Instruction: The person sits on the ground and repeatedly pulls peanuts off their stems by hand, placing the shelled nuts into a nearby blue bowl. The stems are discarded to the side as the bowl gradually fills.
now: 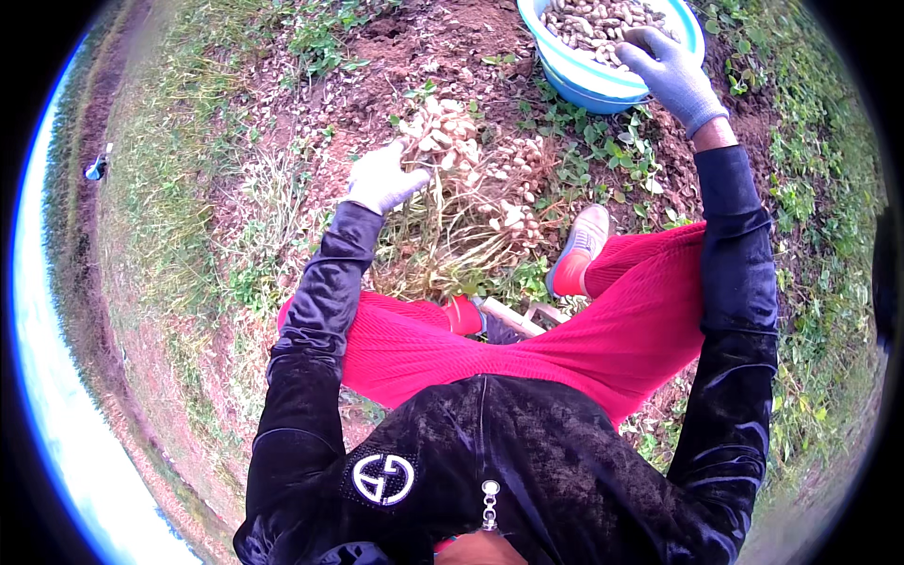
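My left hand (381, 180), in a pale glove, grips a bunch of pulled peanut plants by the stems just below the pods. The cluster of peanut pods (445, 134) on this bunch points away from me. More peanut plants (508, 219), with pods on their roots, lie on the ground just right of it. At the upper right, my gloved right hand (671, 74) is over the near rim of a blue basin (600, 99). Its thumb and fingers are apart, and nothing shows between them. Loose peanuts (593, 28) fill much of the basin.
Dry stalks (424, 261) lie between my feet. My shoe (590, 229) is near the plants, and part of a low wooden stool (512, 318) shows between my legs. Green weeds (812, 205) grow on the right. Far left, a small blue-and-white thing (95, 168) stands by the field edge.
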A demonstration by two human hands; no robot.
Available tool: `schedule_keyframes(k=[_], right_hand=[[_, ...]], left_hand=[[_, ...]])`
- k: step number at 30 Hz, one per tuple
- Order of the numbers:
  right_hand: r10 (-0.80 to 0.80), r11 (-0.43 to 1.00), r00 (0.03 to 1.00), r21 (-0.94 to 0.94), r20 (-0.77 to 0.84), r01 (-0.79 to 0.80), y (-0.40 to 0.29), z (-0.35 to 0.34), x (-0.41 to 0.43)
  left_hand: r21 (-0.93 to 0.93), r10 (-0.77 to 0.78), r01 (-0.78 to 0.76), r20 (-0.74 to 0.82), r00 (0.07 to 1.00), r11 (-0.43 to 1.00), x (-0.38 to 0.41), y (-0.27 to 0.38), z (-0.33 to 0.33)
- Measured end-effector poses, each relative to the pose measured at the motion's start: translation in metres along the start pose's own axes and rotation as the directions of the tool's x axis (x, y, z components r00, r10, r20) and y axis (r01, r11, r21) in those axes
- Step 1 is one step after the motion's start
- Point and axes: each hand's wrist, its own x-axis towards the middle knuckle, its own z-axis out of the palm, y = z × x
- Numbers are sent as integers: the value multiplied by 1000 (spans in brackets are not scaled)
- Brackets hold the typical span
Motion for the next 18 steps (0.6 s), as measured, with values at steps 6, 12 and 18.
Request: schedule_keyframes(k=[6, 12, 18], right_hand=[[-67, 895, 897, 423, 436, -139, -123, 116, -39], [-94, 436, 910, 838, 404, -327, -229, 256, -78], [-152, 718, 912, 676, 382, -163, -222, 300, -85]], left_hand=[[-746, -88, -94, -201, 976, 660, -34, -57, -125], [-988, -134, -85, -102, 986, 127, -54, -48, -96], [-986, 210, -58, -25, 977, 155, -70, -84, -98]])
